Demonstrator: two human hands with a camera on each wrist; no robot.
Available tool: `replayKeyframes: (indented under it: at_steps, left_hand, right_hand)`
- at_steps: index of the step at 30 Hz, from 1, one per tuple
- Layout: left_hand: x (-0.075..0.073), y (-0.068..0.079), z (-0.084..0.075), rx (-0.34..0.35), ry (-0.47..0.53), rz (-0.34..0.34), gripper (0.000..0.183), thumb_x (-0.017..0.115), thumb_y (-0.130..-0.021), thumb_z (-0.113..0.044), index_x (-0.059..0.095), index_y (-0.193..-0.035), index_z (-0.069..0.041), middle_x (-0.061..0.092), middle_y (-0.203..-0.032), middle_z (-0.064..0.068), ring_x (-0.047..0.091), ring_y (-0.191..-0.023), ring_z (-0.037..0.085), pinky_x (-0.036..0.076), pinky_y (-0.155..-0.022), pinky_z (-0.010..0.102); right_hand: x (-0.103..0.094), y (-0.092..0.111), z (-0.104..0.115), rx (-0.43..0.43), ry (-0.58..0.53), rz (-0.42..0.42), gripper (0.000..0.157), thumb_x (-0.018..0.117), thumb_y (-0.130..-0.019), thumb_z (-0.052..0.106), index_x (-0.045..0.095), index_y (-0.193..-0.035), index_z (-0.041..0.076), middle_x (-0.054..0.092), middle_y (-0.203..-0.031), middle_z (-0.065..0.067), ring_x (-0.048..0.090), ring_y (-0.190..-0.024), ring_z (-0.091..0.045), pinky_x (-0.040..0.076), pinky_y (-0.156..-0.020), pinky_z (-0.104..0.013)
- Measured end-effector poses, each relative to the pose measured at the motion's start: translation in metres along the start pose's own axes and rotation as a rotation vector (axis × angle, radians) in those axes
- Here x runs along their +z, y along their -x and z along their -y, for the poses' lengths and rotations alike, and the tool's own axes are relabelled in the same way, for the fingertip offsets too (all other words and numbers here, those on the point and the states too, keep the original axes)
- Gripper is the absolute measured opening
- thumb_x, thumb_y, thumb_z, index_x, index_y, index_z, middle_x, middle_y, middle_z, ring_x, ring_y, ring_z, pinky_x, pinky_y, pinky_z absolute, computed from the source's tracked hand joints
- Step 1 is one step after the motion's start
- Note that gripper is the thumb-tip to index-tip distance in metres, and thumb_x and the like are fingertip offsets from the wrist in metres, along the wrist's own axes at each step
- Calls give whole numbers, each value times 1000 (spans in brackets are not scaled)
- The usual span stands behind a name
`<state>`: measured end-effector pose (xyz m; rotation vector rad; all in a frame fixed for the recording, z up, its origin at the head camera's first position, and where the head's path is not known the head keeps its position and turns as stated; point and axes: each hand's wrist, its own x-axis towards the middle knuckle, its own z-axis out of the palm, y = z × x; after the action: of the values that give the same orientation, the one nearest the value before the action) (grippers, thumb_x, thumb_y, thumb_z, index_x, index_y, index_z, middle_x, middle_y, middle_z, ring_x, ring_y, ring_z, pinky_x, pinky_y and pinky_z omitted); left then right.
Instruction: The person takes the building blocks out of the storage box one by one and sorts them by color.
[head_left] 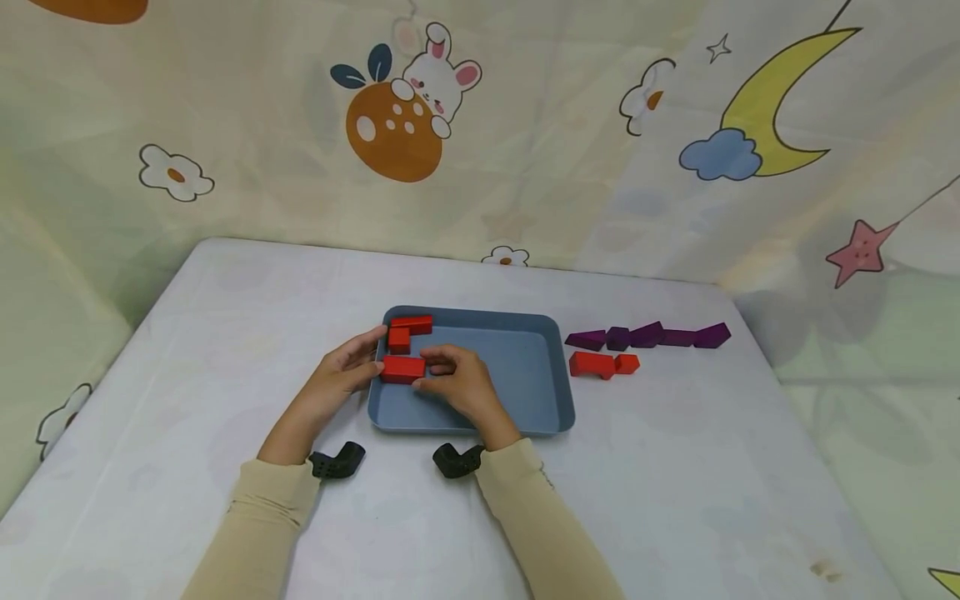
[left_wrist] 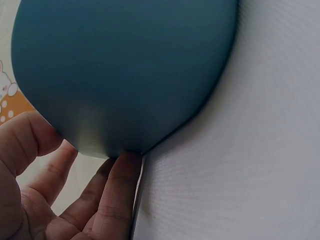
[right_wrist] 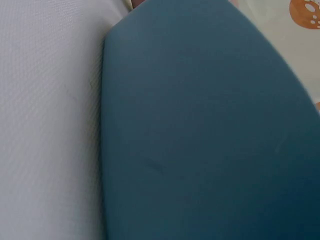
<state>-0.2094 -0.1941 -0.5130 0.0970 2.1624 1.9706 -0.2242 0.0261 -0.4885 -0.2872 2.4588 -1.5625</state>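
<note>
A blue-grey tray (head_left: 521,362) lies on the white table. Inside, toward its left side, a red rectangular block (head_left: 402,369) sits with my right hand (head_left: 465,385) at its right end, thumb and fingertips pinching it. My left hand (head_left: 330,383) holds the tray's left wall, its thumb reaching over the rim by the block's left end. In the left wrist view, fingers (left_wrist: 120,190) press against the tray's outer wall. Behind the block are a small red block (head_left: 399,340) and a long red block (head_left: 412,324) in the back left corner. The right wrist view shows mostly tray wall (right_wrist: 200,125).
Right of the tray, several purple blocks (head_left: 647,335) form a row. In front of them lie a notched red block (head_left: 592,364) and a small red piece (head_left: 627,363). A patterned cloth (head_left: 525,125) hangs behind the table.
</note>
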Motion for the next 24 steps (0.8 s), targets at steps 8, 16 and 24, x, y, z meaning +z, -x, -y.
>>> replayKeyframes:
  at_steps: [8,16,24]
  left_hand:
    - [0,3,-4,-7,11,3,61,60,-99,-15,37,-155,-16,29,-161,11,32,-146,29,37,-110,49]
    - [4,-1,-6,-19,-19,-10,60,60,-99,-15,38,-155,-18,32,-160,11,36,-143,30,40,-108,48]
    - [1,3,-6,-31,-32,-14,59,59,-100,-15,38,-155,-18,29,-161,11,31,-146,30,37,-110,50]
  right_hand:
    - [0,1,-2,-34,14,-42,34,83,-81,10,75,-114,8,73,-109,-8,68,-98,-21,54,-87,-32]
    - [-20,12,-6,-76,-85,-27,35,82,-83,12,73,-117,10,71,-112,-7,66,-103,-22,54,-86,-31]
    - [-54,29,-14,-138,-126,-30,39,78,-86,8,69,-124,6,67,-122,-10,62,-112,-26,52,-95,-38]
